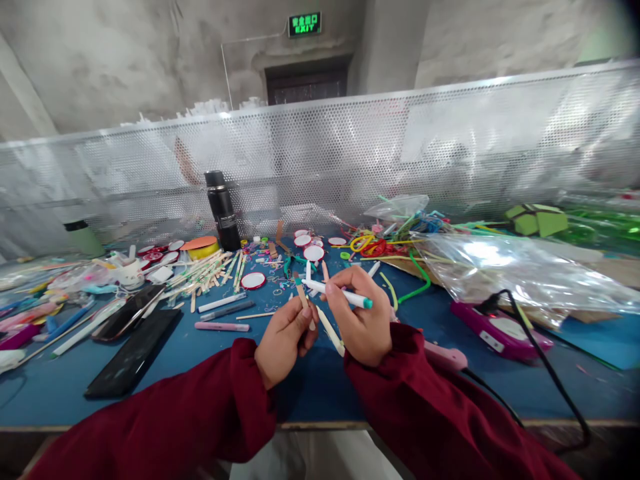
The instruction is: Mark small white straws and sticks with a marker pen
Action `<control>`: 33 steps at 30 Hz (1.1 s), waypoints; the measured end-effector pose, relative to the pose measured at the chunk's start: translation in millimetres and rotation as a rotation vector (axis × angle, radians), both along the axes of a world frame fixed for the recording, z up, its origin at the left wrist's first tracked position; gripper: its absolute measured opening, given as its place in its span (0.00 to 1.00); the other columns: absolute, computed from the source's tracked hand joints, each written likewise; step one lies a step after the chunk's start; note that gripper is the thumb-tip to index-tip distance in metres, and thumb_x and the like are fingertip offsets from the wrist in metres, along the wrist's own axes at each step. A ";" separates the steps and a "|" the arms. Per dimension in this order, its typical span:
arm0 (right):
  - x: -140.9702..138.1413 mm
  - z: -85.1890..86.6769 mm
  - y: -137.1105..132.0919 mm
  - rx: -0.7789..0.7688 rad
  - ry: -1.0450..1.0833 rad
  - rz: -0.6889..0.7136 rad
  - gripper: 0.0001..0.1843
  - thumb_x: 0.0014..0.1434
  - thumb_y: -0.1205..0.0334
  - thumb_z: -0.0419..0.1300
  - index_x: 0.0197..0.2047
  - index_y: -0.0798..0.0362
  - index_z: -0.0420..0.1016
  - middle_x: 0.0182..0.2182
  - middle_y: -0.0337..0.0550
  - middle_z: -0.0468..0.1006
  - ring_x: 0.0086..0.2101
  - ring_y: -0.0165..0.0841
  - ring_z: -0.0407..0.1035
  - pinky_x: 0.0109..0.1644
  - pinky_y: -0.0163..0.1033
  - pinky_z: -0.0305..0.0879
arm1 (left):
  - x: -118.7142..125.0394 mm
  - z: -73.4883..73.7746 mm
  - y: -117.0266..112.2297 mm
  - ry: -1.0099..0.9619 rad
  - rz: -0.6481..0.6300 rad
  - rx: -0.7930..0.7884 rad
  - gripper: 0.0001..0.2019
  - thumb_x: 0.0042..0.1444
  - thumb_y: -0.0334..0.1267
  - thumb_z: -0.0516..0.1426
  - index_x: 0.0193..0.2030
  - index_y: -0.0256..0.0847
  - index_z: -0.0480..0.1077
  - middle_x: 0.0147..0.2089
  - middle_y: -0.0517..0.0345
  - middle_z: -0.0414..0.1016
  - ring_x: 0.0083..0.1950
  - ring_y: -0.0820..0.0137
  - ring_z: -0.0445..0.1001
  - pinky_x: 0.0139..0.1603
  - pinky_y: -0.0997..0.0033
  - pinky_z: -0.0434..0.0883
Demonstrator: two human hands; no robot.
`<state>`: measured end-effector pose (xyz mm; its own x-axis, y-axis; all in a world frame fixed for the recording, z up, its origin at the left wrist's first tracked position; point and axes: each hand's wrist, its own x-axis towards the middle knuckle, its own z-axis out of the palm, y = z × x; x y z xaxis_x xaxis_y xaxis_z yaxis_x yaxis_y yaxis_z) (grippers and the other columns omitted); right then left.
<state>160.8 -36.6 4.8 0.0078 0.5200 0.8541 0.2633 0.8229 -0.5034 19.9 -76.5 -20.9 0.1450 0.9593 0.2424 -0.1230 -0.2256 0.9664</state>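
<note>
Between the fingers of my left hand (284, 337) is a wooden craft stick (303, 295), its upper end coloured green. My right hand (364, 317) grips a white marker (345, 294) with a teal end, and the marker's other end is close to the coloured tip of the stick. Whether the two touch I cannot tell. Below and between the hands lies a pale pen-like stick (330, 331). More markers rest left of my left hand: a white one (222, 303), a grey one (227, 311) and a pink one (222, 327).
Craft sticks (210, 273) are heaped at left, near a black thermos (223, 212) and a dark phone-like slab (134, 353). Round white discs (314, 253) lie ahead. A purple box (500, 331) with a black cable and clear plastic (480, 260) sit at right. A perforated metal screen (340, 153) stands behind.
</note>
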 end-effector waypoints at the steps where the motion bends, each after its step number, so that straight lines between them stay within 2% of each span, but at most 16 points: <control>1: 0.1 -0.2 0.1 -0.001 0.001 0.003 0.10 0.64 0.64 0.58 0.30 0.49 0.70 0.26 0.38 0.74 0.30 0.33 0.70 0.35 0.41 0.62 | 0.0 -0.4 0.1 -0.001 -0.003 0.002 0.22 0.62 0.59 0.56 0.33 0.40 0.63 0.20 0.67 0.60 0.19 0.78 0.55 0.20 0.76 0.52; 33: 0.3 1.1 -0.7 0.019 -0.002 0.020 0.11 0.64 0.64 0.57 0.29 0.50 0.69 0.26 0.38 0.72 0.30 0.33 0.69 0.37 0.42 0.63 | 0.4 0.2 -0.3 0.019 0.002 -0.022 0.19 0.64 0.55 0.55 0.34 0.40 0.64 0.21 0.66 0.61 0.20 0.78 0.56 0.19 0.78 0.53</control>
<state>161.1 -37.3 5.9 -0.0043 0.5041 0.8636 0.2476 0.8373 -0.4875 20.3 -76.9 -20.8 0.1479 0.9646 0.2183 -0.1040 -0.2044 0.9733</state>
